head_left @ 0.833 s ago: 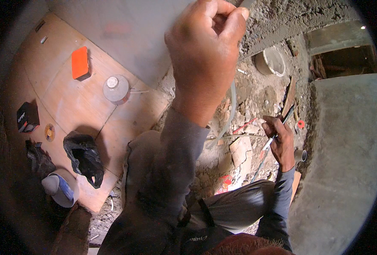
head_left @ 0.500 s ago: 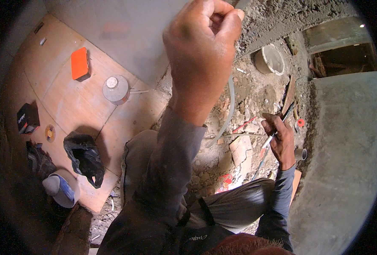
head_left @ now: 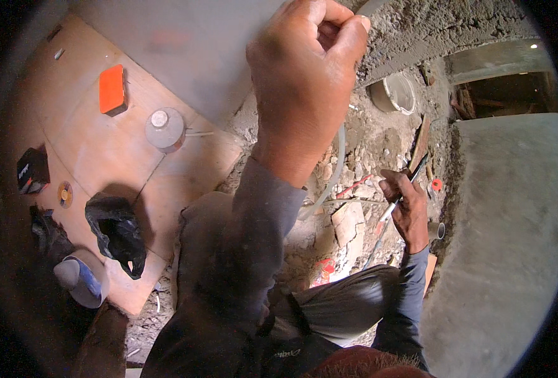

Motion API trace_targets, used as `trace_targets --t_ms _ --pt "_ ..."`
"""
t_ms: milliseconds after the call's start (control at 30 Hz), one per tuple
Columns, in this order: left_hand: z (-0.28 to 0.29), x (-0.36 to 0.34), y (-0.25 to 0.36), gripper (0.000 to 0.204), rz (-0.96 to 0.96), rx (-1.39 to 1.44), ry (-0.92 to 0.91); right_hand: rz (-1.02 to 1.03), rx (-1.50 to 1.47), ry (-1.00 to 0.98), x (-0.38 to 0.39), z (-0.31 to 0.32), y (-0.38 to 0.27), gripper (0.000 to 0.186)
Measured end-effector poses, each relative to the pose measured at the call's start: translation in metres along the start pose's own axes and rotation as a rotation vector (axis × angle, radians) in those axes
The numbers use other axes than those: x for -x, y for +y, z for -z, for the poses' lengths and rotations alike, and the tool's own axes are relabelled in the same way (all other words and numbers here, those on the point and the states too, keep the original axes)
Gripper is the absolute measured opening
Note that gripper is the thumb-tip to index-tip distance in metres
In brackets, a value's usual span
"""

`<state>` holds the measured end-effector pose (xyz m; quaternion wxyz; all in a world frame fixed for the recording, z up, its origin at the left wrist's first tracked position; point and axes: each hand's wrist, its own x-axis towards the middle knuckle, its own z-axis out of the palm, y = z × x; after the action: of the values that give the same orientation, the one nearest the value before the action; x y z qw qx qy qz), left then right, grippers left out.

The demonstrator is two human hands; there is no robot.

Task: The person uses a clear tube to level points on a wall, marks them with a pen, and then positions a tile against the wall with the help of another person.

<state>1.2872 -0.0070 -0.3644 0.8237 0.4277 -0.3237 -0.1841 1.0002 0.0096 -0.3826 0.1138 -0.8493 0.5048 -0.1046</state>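
Observation:
My left hand (head_left: 310, 69) is raised at the top of the view, closed in a pinch against the wall. A pale translucent hose end (head_left: 371, 7) shows beyond its thumb and fingertip. A curved length of clear hose (head_left: 340, 160) hangs below, partly hidden behind the wrist. Lower on the right, my right hand (head_left: 411, 211) is closed around a slim white and dark stick (head_left: 390, 210), like a marker, tilted up to the right. Broken rubble (head_left: 367, 151) lies under this hand, with a cracked tile piece (head_left: 349, 228) beside it.
An orange-lidded box (head_left: 112, 89), a round metal can (head_left: 164, 130), a black plastic bag (head_left: 118, 233) and a white helmet-like object (head_left: 84, 280) sit on the tiles at left. A whitish bucket (head_left: 393, 92) stands far right, near a grey pipe end (head_left: 437, 230).
The view has shifted slightly, so the tiles and items sit further left. My left hand has moved a little rightward, showing more of the hose end. Both hands keep their grip.

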Motion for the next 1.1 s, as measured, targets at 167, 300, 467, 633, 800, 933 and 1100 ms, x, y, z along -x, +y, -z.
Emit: trace_targets --t_ms 167,300,467,633,800,933,1100 --pt "-0.002 0.001 0.004 0.007 -0.001 -0.022 0.02 -0.043 0.011 -0.018 0.001 0.001 0.002 0.024" --pt "-0.001 0.0 0.006 0.007 0.041 0.005 0.006 0.007 0.029 0.0 0.001 -0.002 0.003 0.023" --pt "0.002 -0.002 0.004 0.009 0.062 0.064 -0.027 0.032 0.047 0.002 0.0 -0.001 0.003 0.028" --pt "0.002 -0.001 0.008 0.01 0.06 0.022 -0.02 0.196 0.144 0.15 0.006 0.012 -0.003 0.067" --pt "0.006 -0.001 0.011 0.01 0.06 -0.031 -0.021 0.621 0.276 0.315 -0.004 0.041 -0.066 0.075" --pt "0.005 -0.002 0.008 0.01 0.02 -0.036 -0.016 0.671 0.37 0.375 -0.025 0.048 -0.103 0.051" --pt "0.005 -0.004 0.009 0.01 0.011 -0.028 -0.024 0.717 0.215 0.528 -0.078 0.042 -0.125 0.036"
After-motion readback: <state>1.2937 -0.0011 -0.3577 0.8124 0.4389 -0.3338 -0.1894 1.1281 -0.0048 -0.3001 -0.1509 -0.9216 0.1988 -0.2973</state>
